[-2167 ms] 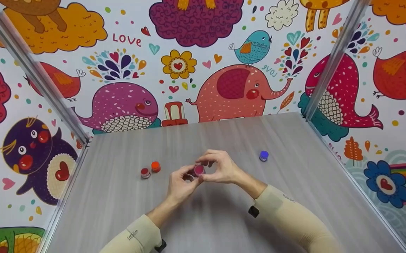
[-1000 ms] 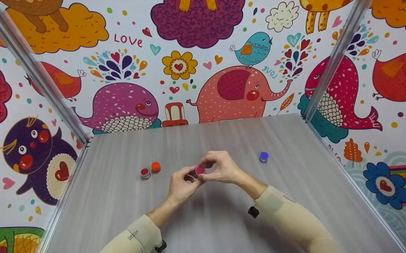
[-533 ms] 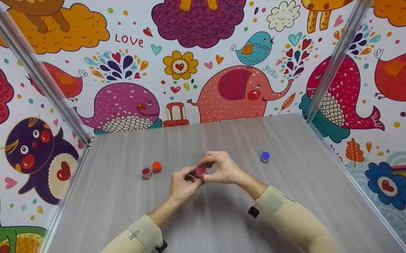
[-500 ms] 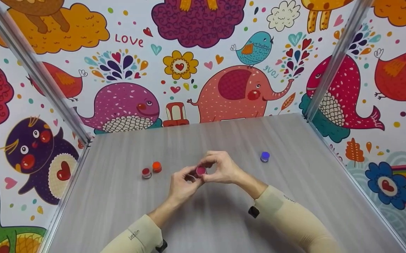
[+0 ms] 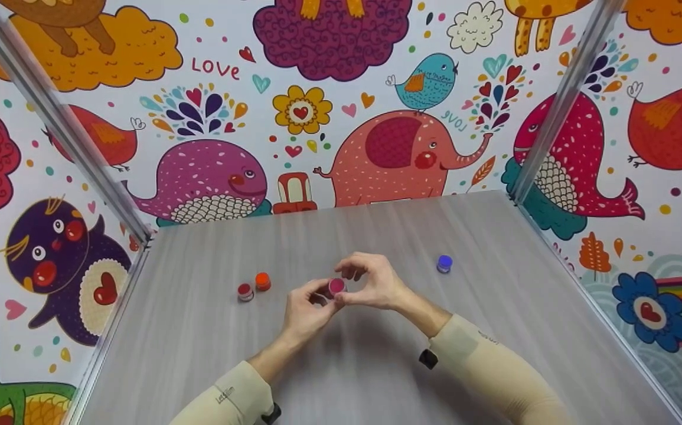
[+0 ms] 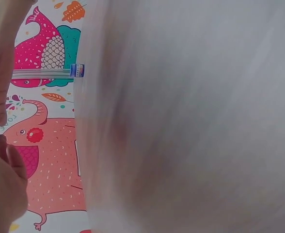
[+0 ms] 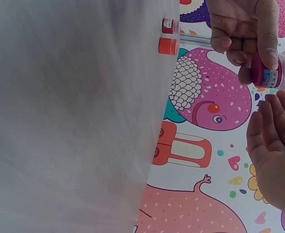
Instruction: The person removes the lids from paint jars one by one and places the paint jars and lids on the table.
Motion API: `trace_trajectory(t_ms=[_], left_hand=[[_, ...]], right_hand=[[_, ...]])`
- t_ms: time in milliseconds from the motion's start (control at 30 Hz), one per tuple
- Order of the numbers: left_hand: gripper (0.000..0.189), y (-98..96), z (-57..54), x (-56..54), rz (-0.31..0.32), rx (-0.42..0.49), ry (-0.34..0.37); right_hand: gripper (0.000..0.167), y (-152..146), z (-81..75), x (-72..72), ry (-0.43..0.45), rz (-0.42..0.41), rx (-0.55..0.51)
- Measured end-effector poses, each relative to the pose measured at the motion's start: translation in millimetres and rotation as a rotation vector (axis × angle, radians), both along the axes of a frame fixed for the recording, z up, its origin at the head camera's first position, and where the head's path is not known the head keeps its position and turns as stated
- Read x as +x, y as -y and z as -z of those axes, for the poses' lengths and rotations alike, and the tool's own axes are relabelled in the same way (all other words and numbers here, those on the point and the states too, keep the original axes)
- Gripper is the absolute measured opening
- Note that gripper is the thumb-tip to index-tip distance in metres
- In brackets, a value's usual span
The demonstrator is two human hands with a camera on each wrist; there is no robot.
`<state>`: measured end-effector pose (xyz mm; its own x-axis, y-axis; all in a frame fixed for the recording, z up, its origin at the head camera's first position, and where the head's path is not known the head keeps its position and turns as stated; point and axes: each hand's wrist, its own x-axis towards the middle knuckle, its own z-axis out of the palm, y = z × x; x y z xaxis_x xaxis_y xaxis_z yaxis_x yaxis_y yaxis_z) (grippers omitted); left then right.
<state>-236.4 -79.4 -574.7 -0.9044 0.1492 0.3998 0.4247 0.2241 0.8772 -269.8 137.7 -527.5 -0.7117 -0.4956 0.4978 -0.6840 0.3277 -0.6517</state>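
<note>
Near the middle of the table, my left hand [image 5: 305,310] holds a small paint jar [image 5: 336,287] with magenta colour and a clear ribbed end. Its label shows in the right wrist view, where my left thumb and fingers grip the jar [image 7: 272,76]. My right hand [image 5: 376,283] is beside it. In the right wrist view, the right fingers [image 7: 271,126] are loosely extended and apart from the jar; the thumb is close to it, and contact is hard to tell. The left wrist view cuts off most of the jar.
A dark red jar [image 5: 245,291] and an orange jar [image 5: 263,281] stand side by side on the left of the table [image 5: 199,354]. One blue jar [image 5: 444,264] stands at the right. Patterned walls with metal corner posts [image 5: 547,112] enclose the table.
My right fingers have lifted off the magenta jar and spread away from it; earlier they pinched it. The left hand keeps its grip in nearly the same place.
</note>
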Motion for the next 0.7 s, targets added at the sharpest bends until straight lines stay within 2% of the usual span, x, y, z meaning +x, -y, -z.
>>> trace_trajectory(t_ms=[200,467,700], left_hand=[[0.027,-0.2,0.8,-1.1,-0.001,-0.004,-0.005],[0.026,1.0,2.6,-1.7,0.012,0.005,-0.037],[0.026,1.2,1.2,-0.7,-0.009,-0.012,-0.016]], right_hand=[[0.048,-0.3,2.6,2.1,0.0,0.036,0.02],[0.042,1.9,2.8,4.2,-0.027,0.053,0.04],[0.036,3.7,2.3,3.9,0.001,0.059,0.053]])
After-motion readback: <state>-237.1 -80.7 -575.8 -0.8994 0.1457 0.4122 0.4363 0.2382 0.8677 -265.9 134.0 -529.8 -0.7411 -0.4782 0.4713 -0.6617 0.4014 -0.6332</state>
